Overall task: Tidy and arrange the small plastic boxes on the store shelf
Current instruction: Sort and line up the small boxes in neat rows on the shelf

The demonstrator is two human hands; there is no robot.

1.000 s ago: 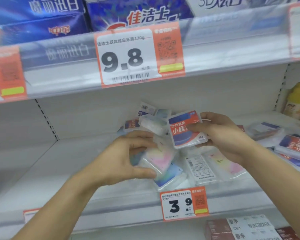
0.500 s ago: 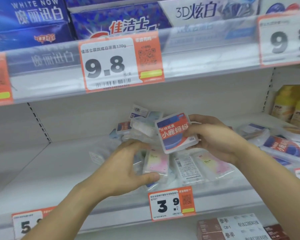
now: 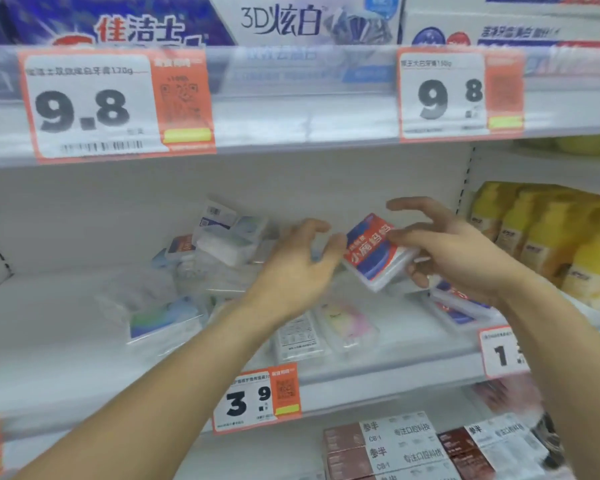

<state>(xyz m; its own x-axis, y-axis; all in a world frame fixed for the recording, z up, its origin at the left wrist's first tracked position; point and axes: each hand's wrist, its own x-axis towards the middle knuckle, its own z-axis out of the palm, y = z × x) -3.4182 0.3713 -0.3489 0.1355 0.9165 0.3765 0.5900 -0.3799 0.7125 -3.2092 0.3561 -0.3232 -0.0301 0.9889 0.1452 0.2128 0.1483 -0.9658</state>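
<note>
One box (image 3: 374,252) between both hands

Both bare forearms reach up and forward from the bottom edge, converging toward 12 o'clock. The left hand (image 3: 293,268) is raised with palm turned toward 3 o'clock, fingers loosely curled and spread, gripping nothing. The right hand (image 3: 454,252) sits just beside it at 3 o'clock, thumb and lower fingers pinching the red-and-blue box (image 3: 374,252), index finger lifted free above.
</note>
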